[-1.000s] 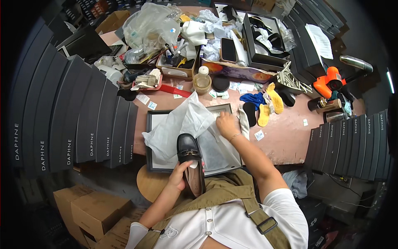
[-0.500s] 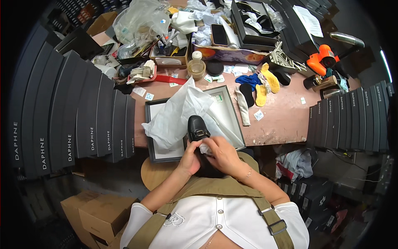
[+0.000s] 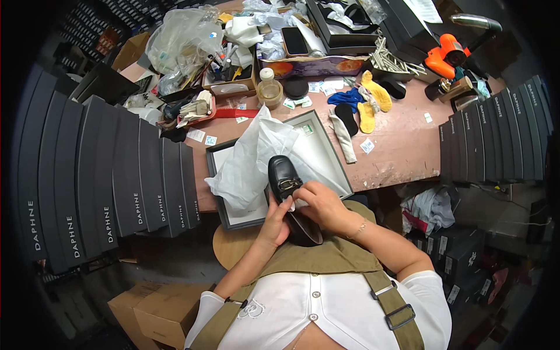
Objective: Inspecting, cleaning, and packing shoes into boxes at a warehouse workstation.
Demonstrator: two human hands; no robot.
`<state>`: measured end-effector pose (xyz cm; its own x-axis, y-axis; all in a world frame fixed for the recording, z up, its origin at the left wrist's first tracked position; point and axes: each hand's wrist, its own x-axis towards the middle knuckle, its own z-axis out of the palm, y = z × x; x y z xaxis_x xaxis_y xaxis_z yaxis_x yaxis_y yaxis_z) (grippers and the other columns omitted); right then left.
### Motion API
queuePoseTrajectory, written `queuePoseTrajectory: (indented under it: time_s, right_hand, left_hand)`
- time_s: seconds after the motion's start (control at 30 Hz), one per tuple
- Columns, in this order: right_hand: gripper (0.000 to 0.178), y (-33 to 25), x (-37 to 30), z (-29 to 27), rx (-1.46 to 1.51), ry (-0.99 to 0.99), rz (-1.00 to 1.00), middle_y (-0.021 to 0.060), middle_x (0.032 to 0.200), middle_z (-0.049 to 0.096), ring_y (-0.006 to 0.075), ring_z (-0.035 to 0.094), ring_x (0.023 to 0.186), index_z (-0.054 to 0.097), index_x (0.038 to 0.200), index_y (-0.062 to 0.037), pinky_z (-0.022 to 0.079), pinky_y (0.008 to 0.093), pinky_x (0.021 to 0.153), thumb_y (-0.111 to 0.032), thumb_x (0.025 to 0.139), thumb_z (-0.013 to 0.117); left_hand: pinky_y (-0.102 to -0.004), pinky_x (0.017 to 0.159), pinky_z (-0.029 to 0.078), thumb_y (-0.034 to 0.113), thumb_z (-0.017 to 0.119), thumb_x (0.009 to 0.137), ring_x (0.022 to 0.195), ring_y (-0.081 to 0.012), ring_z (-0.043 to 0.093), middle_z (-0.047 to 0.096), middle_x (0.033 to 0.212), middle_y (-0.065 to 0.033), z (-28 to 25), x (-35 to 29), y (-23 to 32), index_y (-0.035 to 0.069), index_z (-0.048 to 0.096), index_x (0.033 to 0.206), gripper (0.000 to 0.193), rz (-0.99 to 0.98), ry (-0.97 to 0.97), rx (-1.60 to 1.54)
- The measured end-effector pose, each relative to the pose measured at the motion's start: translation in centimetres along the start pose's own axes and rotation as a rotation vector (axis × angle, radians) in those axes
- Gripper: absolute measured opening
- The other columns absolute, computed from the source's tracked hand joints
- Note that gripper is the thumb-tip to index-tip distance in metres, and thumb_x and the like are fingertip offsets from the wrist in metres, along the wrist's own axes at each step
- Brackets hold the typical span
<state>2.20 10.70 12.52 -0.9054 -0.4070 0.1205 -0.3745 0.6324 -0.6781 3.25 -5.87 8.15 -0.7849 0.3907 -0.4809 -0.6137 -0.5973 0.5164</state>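
A black leather loafer [image 3: 282, 170] with a metal buckle across its front is held in front of me, toe pointing away. My left hand [image 3: 276, 223] is closed round the left side of the shoe. At the shoe's opening my right hand [image 3: 322, 205] has its fingers bent in, with a bit of white tissue paper [image 3: 291, 206] showing at the fingertips. The rest of that paper is hidden by the fingers and the shoe. Just beyond lies an open grey shoe box [image 3: 344, 181], white inside, with a large white tissue sheet [image 3: 236, 175] spread in it.
Dark shoe boxes [image 3: 125, 175] stand in a row at left, and more boxes [image 3: 490, 140] at right. Farther back are a glue jar [image 3: 269, 92], a red comb [image 3: 233, 114], yellow cloths [image 3: 367, 114], a phone [image 3: 294, 41] and an orange heat gun [image 3: 446, 56].
The white crumpled paper in my right hand shows less now, its fingers being lower in the shoe's opening. The loafer has tilted, so its brown inside shows. The whole view has shifted slightly.
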Motion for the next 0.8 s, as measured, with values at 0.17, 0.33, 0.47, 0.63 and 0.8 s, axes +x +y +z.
queuePoseTrajectory:
  time_s: [0.17, 0.33, 0.47, 0.63, 0.8]
  right_hand:
    - [0.079, -0.2, 1.6, 0.5, 0.017, 0.112, 0.118, 0.0160, 0.116, 0.051, 0.0329, 0.049, 0.112, 0.040, 0.135, -0.0066, 0.041, 0.0395, 0.095, -0.009, 0.065, 0.078]
    - [0.106, 2.1, 0.9, -2.1, 0.535, 0.021, 0.230, 0.0232, 0.138, 0.043, 0.0333, 0.053, 0.118, 0.016, 0.149, -0.0035, 0.046, 0.0381, 0.095, -0.009, 0.066, 0.082]
    - [0.069, 3.0, 2.0, 0.9, 0.196, 0.264, 0.213, 0.0237, 0.111, 0.060, 0.0386, 0.060, 0.101, 0.043, 0.135, -0.0001, 0.048, 0.0394, 0.087, 0.000, 0.070, 0.069]
    - [0.069, 2.7, 3.5, -0.7, 0.023, 0.117, 0.308, 0.0210, 0.102, 0.058, 0.0410, 0.060, 0.088, 0.039, 0.135, -0.0054, 0.050, 0.0459, 0.075, -0.008, 0.072, 0.066]
    - [0.086, 0.0, 4.0, -3.6, -0.014, 0.088, 0.259, 0.0225, 0.123, 0.045, 0.0385, 0.051, 0.108, 0.029, 0.143, -0.0043, 0.048, 0.0453, 0.086, -0.016, 0.070, 0.073]
  left_hand:
    - [-0.0368, 0.099, 0.042, 0.018, 0.058, 0.094, 0.116, -0.0189, 0.046, 0.043, 0.129, -0.0041, -0.1, 0.9, 0.2, 0.023, 0.021, 0.144, 0.063, -0.025, -0.035, -0.060]
    - [-0.0384, 0.098, 0.044, 0.018, 0.062, 0.092, 0.120, -0.0219, 0.046, 0.041, 0.133, -0.0078, 0.5, -0.2, 0.4, 0.024, 0.013, 0.148, 0.075, -0.037, -0.148, 0.050]
    - [-0.0384, 0.096, 0.045, 0.017, 0.063, 0.090, 0.118, -0.0210, 0.047, 0.043, 0.129, -0.0078, 1.1, 0.1, 0.0, 0.021, 0.018, 0.145, 0.071, -0.057, -0.098, 0.087]
    - [-0.0355, 0.099, 0.041, 0.019, 0.062, 0.091, 0.119, -0.0206, 0.045, 0.042, 0.131, -0.0080, 1.9, 1.2, 0.5, 0.016, 0.020, 0.144, 0.067, -0.009, -0.011, 0.130]
    - [-0.0368, 0.102, 0.039, 0.034, 0.061, 0.093, 0.127, -0.0239, 0.039, 0.032, 0.143, -0.0120, 2.9, 2.6, 1.1, 0.014, 0.003, 0.150, 0.083, 0.191, -0.055, 0.262]
